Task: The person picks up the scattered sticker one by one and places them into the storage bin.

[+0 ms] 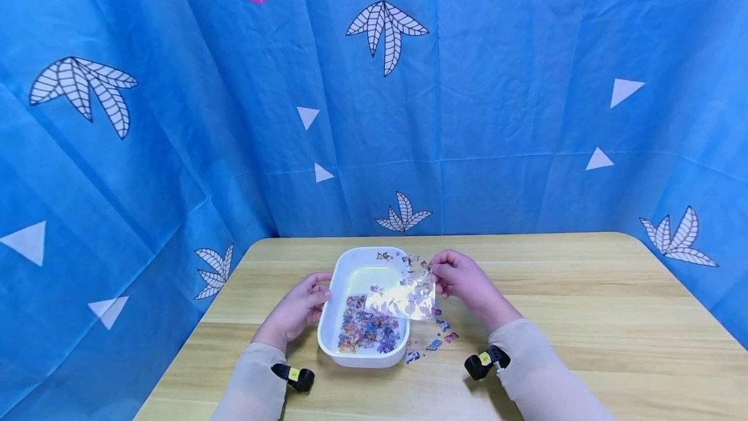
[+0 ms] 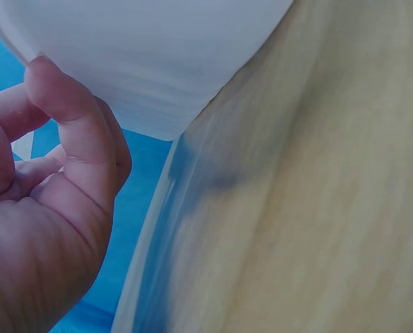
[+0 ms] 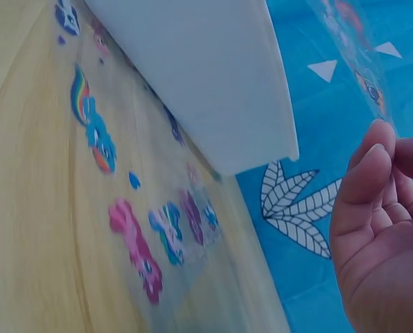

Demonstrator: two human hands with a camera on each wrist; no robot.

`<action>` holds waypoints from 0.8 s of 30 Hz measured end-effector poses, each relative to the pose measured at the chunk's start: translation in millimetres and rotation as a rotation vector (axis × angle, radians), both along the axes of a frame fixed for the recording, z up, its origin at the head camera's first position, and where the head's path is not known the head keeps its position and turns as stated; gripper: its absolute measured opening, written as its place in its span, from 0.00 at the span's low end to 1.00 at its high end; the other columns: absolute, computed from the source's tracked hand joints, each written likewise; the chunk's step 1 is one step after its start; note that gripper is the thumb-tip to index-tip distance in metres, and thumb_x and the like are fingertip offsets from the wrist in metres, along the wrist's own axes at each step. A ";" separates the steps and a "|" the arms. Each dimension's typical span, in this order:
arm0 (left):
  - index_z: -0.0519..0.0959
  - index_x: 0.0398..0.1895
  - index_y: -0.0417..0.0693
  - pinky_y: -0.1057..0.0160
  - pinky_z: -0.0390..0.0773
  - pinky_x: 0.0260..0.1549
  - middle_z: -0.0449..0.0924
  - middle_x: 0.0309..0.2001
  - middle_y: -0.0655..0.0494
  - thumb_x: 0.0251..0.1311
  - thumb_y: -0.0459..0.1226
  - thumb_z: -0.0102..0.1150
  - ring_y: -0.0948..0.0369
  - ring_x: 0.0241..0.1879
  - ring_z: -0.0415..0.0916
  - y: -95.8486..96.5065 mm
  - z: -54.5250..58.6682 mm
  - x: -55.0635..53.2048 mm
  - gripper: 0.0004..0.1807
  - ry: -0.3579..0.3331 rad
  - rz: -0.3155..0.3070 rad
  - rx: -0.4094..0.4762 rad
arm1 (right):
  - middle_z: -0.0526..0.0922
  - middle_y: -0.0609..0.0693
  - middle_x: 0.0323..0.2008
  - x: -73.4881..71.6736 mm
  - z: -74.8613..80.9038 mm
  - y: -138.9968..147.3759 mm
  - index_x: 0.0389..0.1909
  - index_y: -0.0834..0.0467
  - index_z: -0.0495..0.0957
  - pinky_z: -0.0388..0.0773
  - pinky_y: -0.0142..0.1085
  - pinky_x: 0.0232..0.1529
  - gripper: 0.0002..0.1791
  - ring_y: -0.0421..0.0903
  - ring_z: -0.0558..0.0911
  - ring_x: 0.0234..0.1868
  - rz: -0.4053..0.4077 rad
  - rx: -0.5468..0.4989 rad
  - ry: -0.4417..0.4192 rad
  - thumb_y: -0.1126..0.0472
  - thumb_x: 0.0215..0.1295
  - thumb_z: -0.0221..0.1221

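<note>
A white plastic tub (image 1: pixel 327 336) stands on the table with a pile of colourful stickers (image 1: pixel 365 330) on clear film in its near part. My left hand (image 1: pixel 304 307) holds the tub's left side, fingertips at the rim; in the left wrist view the curled fingers (image 2: pixel 78 132) meet the tub wall (image 2: pixel 144 62). Between thumb and fingertips my right hand (image 1: pixel 461 278) pinches the edge of a clear sticker sheet (image 1: pixel 403 301), which overhangs the tub's right rim and shines with glare. In the right wrist view the pinched film (image 3: pixel 362 69) rises above the right hand (image 3: pixel 387 215).
Right of the tub, another clear sheet with cartoon pony stickers (image 3: pixel 141 253) lies on the wooden table (image 1: pixel 584 304). A blue curtain (image 1: pixel 497 83) with leaf and triangle prints hangs behind the table and at its sides. Each wrist wears a small black camera (image 1: pixel 300 379).
</note>
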State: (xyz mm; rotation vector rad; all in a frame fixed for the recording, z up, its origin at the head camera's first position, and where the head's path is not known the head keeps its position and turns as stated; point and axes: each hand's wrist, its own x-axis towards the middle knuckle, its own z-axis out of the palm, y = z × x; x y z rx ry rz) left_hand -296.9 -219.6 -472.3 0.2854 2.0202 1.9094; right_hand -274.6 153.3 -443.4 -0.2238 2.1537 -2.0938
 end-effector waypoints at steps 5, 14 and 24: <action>0.59 0.73 0.36 0.66 0.79 0.30 0.74 0.42 0.49 0.72 0.33 0.53 0.61 0.34 0.74 -0.1 1.6 1.7 0.30 0.004 0.003 -0.008 | 0.78 0.57 0.34 -2.0 1.6 -12.0 0.47 0.66 0.73 0.79 0.37 0.32 0.09 0.47 0.77 0.30 0.022 0.006 0.008 0.64 0.73 0.55; 0.59 0.73 0.35 0.66 0.79 0.30 0.74 0.42 0.49 0.72 0.32 0.54 0.61 0.34 0.74 0.1 1.7 1.8 0.30 0.004 0.010 -0.005 | 0.81 0.58 0.35 -5.1 3.9 -33.2 0.44 0.62 0.74 0.81 0.42 0.35 0.06 0.49 0.79 0.30 0.025 0.053 -0.026 0.63 0.72 0.55; 0.59 0.73 0.36 0.67 0.78 0.29 0.73 0.42 0.50 0.71 0.32 0.54 0.61 0.33 0.73 -0.3 0.2 1.0 0.30 0.005 0.009 -0.006 | 0.82 0.56 0.33 -1.2 2.5 -48.6 0.43 0.60 0.76 0.80 0.39 0.32 0.08 0.48 0.80 0.29 0.082 0.111 -0.005 0.59 0.72 0.57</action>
